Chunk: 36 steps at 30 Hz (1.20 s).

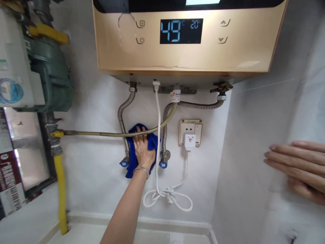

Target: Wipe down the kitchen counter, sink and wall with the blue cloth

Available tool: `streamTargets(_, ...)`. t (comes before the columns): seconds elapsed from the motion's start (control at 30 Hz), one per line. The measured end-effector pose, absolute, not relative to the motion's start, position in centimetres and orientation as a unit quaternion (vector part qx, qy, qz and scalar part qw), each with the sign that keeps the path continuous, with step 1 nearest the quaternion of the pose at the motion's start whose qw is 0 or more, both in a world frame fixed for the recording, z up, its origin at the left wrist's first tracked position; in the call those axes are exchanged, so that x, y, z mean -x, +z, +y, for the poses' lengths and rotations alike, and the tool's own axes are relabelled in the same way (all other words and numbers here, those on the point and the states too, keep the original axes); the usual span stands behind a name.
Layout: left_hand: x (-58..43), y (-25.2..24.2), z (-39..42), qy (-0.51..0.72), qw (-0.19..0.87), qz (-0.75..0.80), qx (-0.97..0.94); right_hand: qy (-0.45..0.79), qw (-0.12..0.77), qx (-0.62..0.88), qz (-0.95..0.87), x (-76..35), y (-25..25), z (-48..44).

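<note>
My left hand (143, 150) reaches up to the back wall and presses a blue cloth (153, 140) flat against it, between two corrugated metal hoses (123, 115). A thin brass-coloured gas hose (101, 134) crosses just in front of my fingers. A bracelet sits on that wrist. My right hand (294, 166) lies flat with fingers stretched out against the white side wall at the right, holding nothing. Above hangs a gold water heater (188, 57) whose display (181, 31) reads 49.
Blue valve handles (163, 165) end the hoses beside the cloth. A wall socket (190, 130) holds a white plug, and its cord (162, 195) dangles in loops. At the left are a green gas meter (48, 78) and a yellow pipe (61, 196).
</note>
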<state>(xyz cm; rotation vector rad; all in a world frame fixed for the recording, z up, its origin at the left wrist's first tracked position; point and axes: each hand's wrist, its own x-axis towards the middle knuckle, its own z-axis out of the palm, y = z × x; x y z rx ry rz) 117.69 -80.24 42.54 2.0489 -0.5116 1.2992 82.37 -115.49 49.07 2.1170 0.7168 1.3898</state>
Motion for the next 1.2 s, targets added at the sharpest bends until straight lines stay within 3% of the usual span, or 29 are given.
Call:
streamTargets(0.3,-116.6,50.0,-81.4,0.505,0.308,-0.21,-0.779,0.503,0.288,-0.764,0.283,-82.4,49.6,-115.0)
streamTargets(0.73,-118.1,51.7,-80.1,0.536,0.222,-0.306,-0.755,0.499,0.342,-0.74,0.294,-82.6,49.9,-115.3)
streamTargets(0.9,-118.3,50.0,-80.3,0.548,0.24,-0.267,-0.756,0.496,0.329,-0.752,0.284,-82.4,49.9,-115.2)
streamTargets(1.2,-118.7,41.8,-80.2,0.513,0.222,-0.259,-0.787,0.513,0.279,-0.769,0.26,-82.3,48.9,-116.1)
